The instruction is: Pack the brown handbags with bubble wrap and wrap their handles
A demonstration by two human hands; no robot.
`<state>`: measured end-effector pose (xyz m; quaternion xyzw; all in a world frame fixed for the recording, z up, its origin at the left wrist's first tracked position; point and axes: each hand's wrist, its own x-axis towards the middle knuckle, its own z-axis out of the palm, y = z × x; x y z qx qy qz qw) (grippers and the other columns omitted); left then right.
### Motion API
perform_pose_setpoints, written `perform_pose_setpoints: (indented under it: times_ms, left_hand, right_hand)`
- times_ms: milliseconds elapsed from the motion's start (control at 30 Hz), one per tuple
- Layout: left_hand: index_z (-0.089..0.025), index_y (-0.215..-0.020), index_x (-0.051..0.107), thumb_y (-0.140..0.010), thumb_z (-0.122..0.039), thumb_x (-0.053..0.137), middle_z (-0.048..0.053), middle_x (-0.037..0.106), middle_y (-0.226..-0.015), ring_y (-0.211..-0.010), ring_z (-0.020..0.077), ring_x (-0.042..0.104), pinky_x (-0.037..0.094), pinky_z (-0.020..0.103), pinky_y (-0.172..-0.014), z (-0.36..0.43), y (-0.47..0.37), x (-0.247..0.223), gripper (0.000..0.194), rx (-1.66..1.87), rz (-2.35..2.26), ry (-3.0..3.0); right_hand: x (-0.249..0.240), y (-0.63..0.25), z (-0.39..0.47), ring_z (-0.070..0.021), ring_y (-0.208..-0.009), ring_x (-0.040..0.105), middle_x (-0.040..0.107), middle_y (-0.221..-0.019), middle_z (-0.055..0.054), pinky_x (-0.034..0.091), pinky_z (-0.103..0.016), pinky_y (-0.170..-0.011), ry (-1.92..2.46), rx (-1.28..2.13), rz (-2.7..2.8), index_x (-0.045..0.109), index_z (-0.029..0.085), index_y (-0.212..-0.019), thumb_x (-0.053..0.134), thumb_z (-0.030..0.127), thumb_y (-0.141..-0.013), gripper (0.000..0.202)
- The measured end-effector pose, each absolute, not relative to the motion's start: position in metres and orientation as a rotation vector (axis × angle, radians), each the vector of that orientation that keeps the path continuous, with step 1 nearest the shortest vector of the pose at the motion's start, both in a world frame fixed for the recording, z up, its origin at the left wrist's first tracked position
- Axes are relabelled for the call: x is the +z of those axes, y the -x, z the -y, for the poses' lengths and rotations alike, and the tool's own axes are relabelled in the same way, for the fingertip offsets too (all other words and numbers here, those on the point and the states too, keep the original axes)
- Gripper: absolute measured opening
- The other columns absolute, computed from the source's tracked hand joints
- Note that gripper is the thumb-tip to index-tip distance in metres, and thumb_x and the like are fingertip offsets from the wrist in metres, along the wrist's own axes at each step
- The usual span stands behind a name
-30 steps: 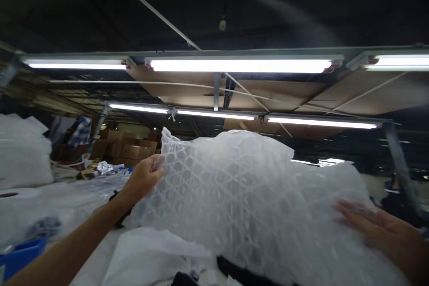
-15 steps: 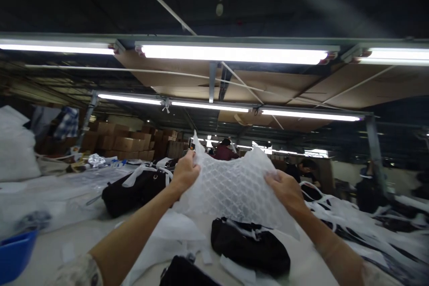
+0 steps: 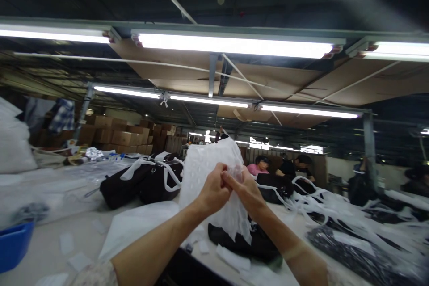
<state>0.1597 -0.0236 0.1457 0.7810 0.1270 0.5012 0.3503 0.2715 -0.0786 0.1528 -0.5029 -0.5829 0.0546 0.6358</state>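
A sheet of white bubble wrap hangs upright in front of me, gathered or folded where my two hands meet. My left hand is closed on it. Right beside it, fingers touching, my right hand pinches the same sheet. Under the hanging lower edge lies a black bag, partly covered by the sheet and my right forearm. Another black item is at the near edge, between my forearms.
Black bags with white-wrapped handles lie on the left of the table, near a blue bin. White straps and a plastic-wrapped bundle cover the right. People work beyond; cartons are stacked behind.
My hands have come together from wide apart. The bubble wrap, stretched flat between them before, is now narrower and bunched. A person in pink has come into view behind it.
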Motion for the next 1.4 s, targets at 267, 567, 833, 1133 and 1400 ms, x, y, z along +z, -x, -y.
perform_pose_setpoints:
  times_ms: [267,567,833,1133,1400]
  left_hand:
    - [-0.015,-0.12,0.055,-0.069,-0.003,0.051,0.005,0.067,-0.091,-0.076,0.0169,0.068,0.056,0.033,-0.071,0.039,-0.13,0.167,0.053,0.938,-0.066,-1.994]
    - [-0.021,-0.129,0.048,-0.073,-0.033,0.076,0.013,0.056,-0.132,-0.124,0.0287,0.052,0.042,0.046,-0.104,0.015,-0.054,0.168,0.064,1.801,-0.479,-1.924]
    - [-0.026,-0.15,0.022,-0.062,-0.072,0.077,0.019,0.037,-0.152,-0.144,0.0391,0.028,0.035,0.055,-0.109,0.008,-0.058,0.09,0.114,1.149,-0.073,-1.121]
    - [-0.017,-0.128,0.057,-0.065,-0.052,0.084,0.016,0.064,-0.129,-0.126,0.038,0.053,0.043,0.046,-0.102,0.078,-0.121,0.06,0.077,1.101,-0.102,-0.96]
    - [-0.016,-0.102,0.061,-0.053,-0.024,0.079,0.003,0.074,-0.078,-0.063,0.0214,0.067,0.054,0.032,-0.058,0.043,-0.092,0.085,0.053,1.32,-0.532,-1.036]
  right_hand:
    - [0.133,-0.287,0.08,-0.0177,-0.081,0.065,0.071,-0.096,-0.002,0.053,-0.028,-0.07,0.801,0.487,1.32,0.061,0.021,-0.111,0.079,0.044,-0.072,0.049]
    - [0.138,-0.313,0.129,-0.0145,-0.064,0.065,0.072,-0.078,0.002,0.056,-0.025,-0.059,0.702,0.356,0.891,0.07,0.019,-0.083,0.089,0.031,-0.053,0.037]
    - [0.118,-0.305,0.134,-0.0147,-0.05,0.064,0.074,-0.073,0.002,0.052,-0.022,-0.041,0.722,0.373,0.525,0.07,0.019,-0.083,0.088,0.028,-0.053,0.036]
    - [0.07,-0.246,0.116,-0.0248,-0.084,0.074,0.078,-0.094,-0.001,0.064,-0.034,-0.073,0.587,0.53,0.468,0.065,0.021,-0.117,0.089,0.037,-0.06,0.064]
    - [0.007,-0.303,0.157,-0.0376,-0.117,0.063,0.064,-0.132,-0.011,0.059,-0.051,-0.094,0.97,0.543,0.726,0.044,0.032,-0.145,0.072,0.063,-0.071,0.085]
